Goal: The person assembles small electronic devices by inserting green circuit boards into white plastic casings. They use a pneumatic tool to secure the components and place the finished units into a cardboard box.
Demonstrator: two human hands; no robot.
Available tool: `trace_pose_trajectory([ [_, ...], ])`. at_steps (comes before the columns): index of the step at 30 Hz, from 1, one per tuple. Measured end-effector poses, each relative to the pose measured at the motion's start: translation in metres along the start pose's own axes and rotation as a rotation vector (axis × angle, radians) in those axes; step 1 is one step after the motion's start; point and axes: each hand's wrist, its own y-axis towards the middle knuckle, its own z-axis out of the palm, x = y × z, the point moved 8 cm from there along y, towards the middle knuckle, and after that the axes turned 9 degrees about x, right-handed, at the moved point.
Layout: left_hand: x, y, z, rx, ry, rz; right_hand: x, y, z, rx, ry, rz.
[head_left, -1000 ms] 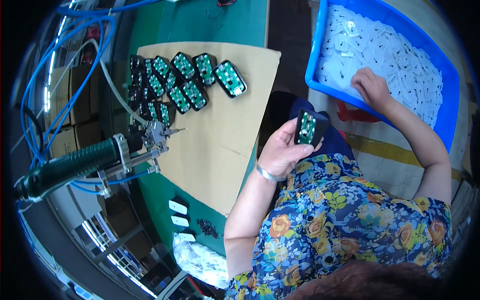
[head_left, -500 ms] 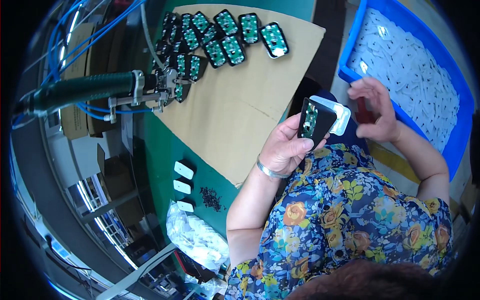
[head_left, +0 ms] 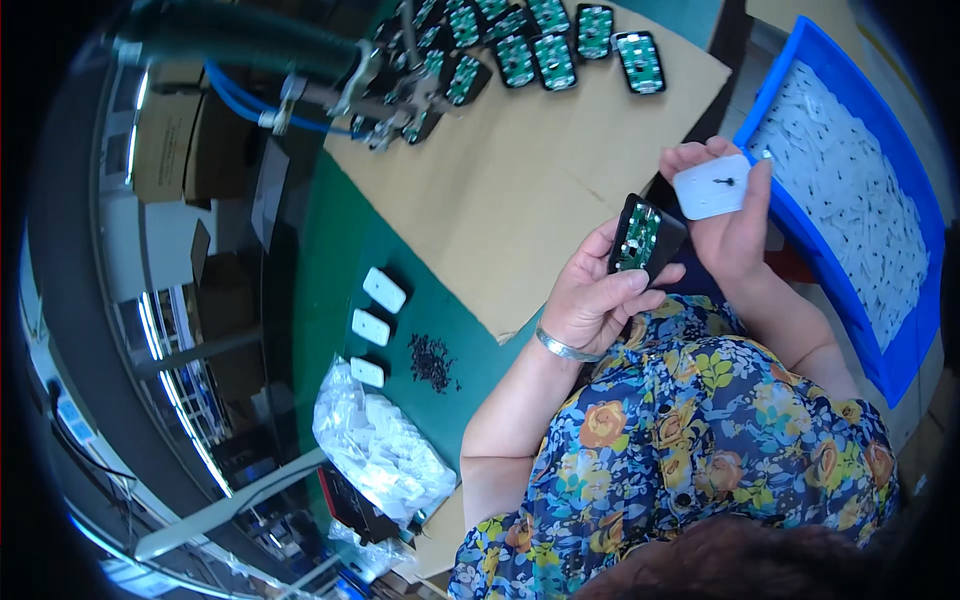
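Observation:
In my left hand (head_left: 585,295) is a small black case with a green circuit board (head_left: 637,236) in its open face, gripped between thumb and fingers. My right hand (head_left: 735,238) holds a flat white plastic cover (head_left: 708,190) with rounded corners and a small dark key-shaped mark. The cover is raised just beyond the case, apart from it. Both hands are in front of my body, between the cardboard sheet (head_left: 520,200) and the blue bin (head_left: 790,195).
Several black cases with green boards (head_left: 553,62) lie on the cardboard's far part. A green-handled tool on a metal arm (head_left: 345,85) reaches in from the left. Three white blocks (head_left: 371,328), small black parts (head_left: 432,362) and a plastic bag (head_left: 385,445) lie on the green table. White pieces fill the bin.
My right hand, empty before, now holds the white cover. The pale piece behind the case no longer shows there. The view has shifted; my left hand still holds the case.

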Motion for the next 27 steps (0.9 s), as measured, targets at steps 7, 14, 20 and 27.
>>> trace_pose_trajectory([
  [7,-0.001,-0.021,-0.022,-0.046,-0.175,0.196,-0.021,-0.015,0.017,0.025,0.237,0.326],
  [14,-0.043,-0.034,-0.004,-0.348,0.761,0.557,-0.057,-0.023,0.038,-0.011,0.413,0.521],
  [20,-0.033,-0.02,0.019,-0.364,1.381,0.734,-0.068,-0.028,0.05,0.132,0.484,0.588],
  [27,-0.029,-0.012,0.019,-0.356,1.52,0.746,-0.072,-0.028,0.046,0.129,0.416,0.575],
])
